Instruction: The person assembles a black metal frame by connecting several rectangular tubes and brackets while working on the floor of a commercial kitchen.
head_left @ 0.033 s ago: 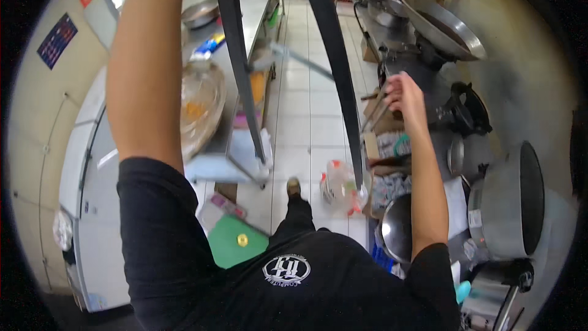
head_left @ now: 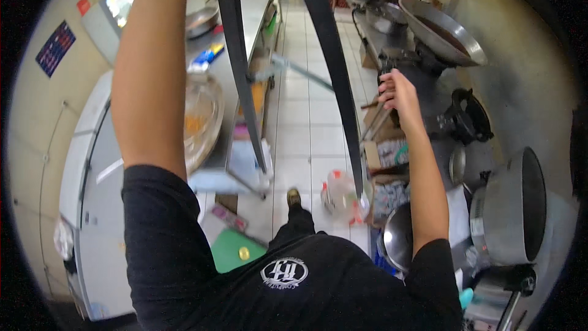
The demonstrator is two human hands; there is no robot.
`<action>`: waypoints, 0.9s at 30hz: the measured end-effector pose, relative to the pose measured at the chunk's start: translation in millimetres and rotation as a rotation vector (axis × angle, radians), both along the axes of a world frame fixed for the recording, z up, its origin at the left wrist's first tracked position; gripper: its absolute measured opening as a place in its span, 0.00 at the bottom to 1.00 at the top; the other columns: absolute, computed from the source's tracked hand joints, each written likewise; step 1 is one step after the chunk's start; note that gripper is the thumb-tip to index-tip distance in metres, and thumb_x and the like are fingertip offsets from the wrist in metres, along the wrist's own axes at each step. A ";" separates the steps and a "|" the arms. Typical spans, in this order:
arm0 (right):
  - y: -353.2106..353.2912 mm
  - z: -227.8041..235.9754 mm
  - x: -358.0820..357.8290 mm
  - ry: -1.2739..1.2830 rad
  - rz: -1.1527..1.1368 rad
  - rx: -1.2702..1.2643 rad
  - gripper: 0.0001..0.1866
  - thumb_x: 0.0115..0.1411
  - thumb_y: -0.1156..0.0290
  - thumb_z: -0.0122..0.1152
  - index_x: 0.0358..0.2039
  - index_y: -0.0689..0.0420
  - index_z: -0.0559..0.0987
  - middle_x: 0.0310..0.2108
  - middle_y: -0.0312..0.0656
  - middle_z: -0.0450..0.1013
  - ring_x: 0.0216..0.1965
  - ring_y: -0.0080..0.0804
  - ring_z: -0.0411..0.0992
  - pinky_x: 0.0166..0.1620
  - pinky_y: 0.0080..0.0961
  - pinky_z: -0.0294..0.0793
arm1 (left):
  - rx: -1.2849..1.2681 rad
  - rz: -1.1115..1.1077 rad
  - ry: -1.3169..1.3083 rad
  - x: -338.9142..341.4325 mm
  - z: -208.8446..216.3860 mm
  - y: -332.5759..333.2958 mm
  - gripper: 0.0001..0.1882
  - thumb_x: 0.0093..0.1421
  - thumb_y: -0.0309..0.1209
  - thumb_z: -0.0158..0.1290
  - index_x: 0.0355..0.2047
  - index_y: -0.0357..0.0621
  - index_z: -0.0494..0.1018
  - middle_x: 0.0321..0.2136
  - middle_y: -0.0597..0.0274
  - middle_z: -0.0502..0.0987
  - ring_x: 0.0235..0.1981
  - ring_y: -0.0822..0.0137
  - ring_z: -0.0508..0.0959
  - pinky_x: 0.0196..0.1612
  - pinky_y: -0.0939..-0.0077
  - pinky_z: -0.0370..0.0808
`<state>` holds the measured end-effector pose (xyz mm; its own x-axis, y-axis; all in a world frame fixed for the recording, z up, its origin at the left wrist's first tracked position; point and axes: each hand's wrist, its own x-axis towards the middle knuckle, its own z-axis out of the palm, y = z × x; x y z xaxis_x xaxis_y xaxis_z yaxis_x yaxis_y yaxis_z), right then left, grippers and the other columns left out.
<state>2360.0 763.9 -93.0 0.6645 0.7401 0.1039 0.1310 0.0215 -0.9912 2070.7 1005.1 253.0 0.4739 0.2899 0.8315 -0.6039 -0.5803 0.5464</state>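
I judge the step in hand a reach to the stove counter [head_left: 442, 89] at right, my right hand [head_left: 398, 93] loosely curled by its near-left edge, hold unclear, left hand out of view; the next move calls for careful finger placement.

Bar [head_left: 374, 125]: smooth metal. Wok [head_left: 468, 43]: shiny metal. Pot [head_left: 497, 208]: dull metal. Shirt [head_left: 343, 288]: matt cloth.

R hand [head_left: 398, 97], fingers part-curled, is nr the aisle edge of the stove tabletop [head_left: 433, 81], contact w/ the metal bars [head_left: 375, 125] unclear. Big wok [head_left: 438, 27] sits twd tabletop's far end, deep pot [head_left: 505, 211] twd its near end. L arm [head_left: 150, 73] is raised, well L of it.
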 end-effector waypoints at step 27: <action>604.7 -170.4 612.9 0.831 -0.638 0.134 0.33 0.59 0.81 0.54 0.67 0.62 0.65 0.55 0.58 0.70 0.52 0.52 0.75 0.50 0.50 0.85 | -0.195 -0.079 0.035 394.0 -81.8 554.9 0.21 0.69 0.39 0.62 0.54 0.38 0.72 0.40 0.37 0.85 0.20 0.74 0.76 0.20 0.88 0.66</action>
